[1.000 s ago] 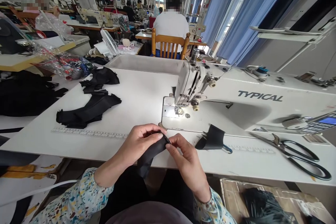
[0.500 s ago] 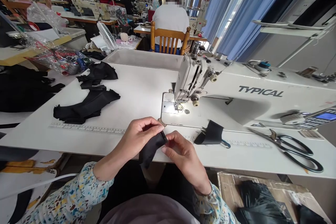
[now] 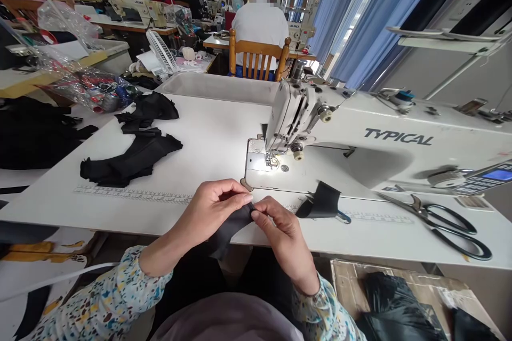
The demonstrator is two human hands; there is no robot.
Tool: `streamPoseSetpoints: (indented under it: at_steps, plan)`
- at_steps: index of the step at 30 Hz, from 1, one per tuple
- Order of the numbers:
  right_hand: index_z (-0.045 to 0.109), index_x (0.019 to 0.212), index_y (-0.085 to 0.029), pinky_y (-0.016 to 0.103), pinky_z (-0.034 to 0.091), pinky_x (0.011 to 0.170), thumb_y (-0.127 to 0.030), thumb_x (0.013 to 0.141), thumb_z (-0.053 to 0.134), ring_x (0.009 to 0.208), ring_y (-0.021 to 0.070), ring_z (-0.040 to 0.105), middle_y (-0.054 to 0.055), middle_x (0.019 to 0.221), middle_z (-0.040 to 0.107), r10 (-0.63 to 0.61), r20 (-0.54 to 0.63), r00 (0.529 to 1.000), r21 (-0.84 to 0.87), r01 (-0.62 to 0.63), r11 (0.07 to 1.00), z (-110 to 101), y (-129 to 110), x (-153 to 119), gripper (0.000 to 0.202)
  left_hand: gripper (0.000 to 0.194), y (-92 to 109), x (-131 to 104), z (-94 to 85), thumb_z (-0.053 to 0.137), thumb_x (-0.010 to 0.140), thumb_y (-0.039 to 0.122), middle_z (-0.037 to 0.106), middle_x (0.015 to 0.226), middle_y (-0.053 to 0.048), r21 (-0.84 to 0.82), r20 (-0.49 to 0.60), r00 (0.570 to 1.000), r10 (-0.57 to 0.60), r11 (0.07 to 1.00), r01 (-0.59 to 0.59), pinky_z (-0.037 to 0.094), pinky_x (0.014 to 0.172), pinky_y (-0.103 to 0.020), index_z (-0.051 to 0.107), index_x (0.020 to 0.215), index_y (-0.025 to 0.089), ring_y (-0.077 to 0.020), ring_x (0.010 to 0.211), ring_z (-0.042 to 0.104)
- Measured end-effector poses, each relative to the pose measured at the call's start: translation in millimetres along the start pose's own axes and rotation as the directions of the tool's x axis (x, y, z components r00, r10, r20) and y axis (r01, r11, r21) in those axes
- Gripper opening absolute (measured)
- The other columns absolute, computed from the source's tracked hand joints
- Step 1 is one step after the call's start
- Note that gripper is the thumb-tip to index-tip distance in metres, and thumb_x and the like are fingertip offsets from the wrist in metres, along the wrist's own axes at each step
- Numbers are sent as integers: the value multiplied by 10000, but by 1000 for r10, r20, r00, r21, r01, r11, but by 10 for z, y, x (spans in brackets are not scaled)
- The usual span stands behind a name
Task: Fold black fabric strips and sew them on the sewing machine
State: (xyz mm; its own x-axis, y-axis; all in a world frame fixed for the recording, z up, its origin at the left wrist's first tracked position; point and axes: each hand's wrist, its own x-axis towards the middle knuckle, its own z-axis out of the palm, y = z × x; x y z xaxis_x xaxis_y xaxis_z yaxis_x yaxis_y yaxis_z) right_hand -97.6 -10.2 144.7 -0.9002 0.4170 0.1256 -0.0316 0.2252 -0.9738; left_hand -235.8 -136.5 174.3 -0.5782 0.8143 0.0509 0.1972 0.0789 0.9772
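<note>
Between both hands, over the front edge of the white table, is a small piece of black fabric (image 3: 229,228). My left hand (image 3: 214,208) pinches its upper edge between thumb and fingers. On the same edge, a little to the right, my right hand (image 3: 282,234) has a pinch grip too. The lower part of the cloth hangs down toward my lap. Just beyond the hands stands a white sewing machine (image 3: 340,122), its needle area lit. Right of my right hand lies another black fabric piece (image 3: 326,200) with a blue-handled tool (image 3: 344,217) partly under it.
Large black-handled scissors (image 3: 444,224) lie at the right. Stacked black fabric pieces (image 3: 132,159) rest on the left of the table (image 3: 212,128). A ruler strip (image 3: 136,194) runs along the front. Below right is a cardboard box (image 3: 348,282) with black material. A person (image 3: 260,26) sits ahead.
My right hand has shifted slightly up and closer to my left fingers along the fabric's edge. The hanging part of the cloth has swung a little to the left.
</note>
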Motion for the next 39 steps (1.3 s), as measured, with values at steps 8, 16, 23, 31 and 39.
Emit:
streamPoseSetpoints:
  at_steps: [8, 16, 23, 31, 39]
  plan:
    - [640, 890, -228, 294, 400, 806, -314, 974, 610, 841, 155, 523, -10, 880, 576, 40, 63, 997, 37, -42, 998, -18, -12, -21, 124, 207, 62, 24, -41, 692, 913, 365, 723, 784, -11, -41, 21, 998, -55, 998, 56, 476, 651, -233, 769, 837, 188, -150, 723, 620]
    - [607, 936, -231, 293, 395, 813, -385, 979, 606, 850, 156, 487, -14, 892, 542, 80, 88, 993, 112, -89, 990, -40, -96, -17, 159, 177, 114, 27, -39, 674, 924, 318, 738, 807, -14, 30, 24, 1000, 6, 1000, -7, 511, 701, -235, 766, 845, 188, -162, 764, 652]
    - [610, 858, -221, 288, 385, 765, -372, 988, 584, 798, 155, 461, -14, 819, 523, 90, 42, 995, 103, -94, 990, -16, -31, -2, 201, 158, 119, 27, -42, 677, 920, 295, 753, 829, -18, 32, 39, 999, -1, 999, 0, 519, 707, -226, 776, 864, 186, -162, 779, 663]
    - [593, 877, -228, 281, 378, 751, -371, 942, 661, 781, 149, 446, -21, 811, 505, 113, 52, 992, 184, -120, 976, -26, -20, -14, 171, 182, 113, 53, -50, 669, 915, 310, 741, 800, -19, 19, 45, 998, -42, 999, 41, 487, 674, -236, 773, 841, 180, -161, 745, 637]
    - [597, 907, -222, 288, 391, 796, -409, 978, 613, 812, 152, 489, -11, 853, 515, 131, 101, 986, 271, -154, 950, -42, -18, -15, 200, 199, 105, 56, -57, 665, 921, 332, 751, 813, -27, 25, 51, 998, -19, 1000, 18, 496, 681, -248, 769, 851, 178, -175, 753, 653]
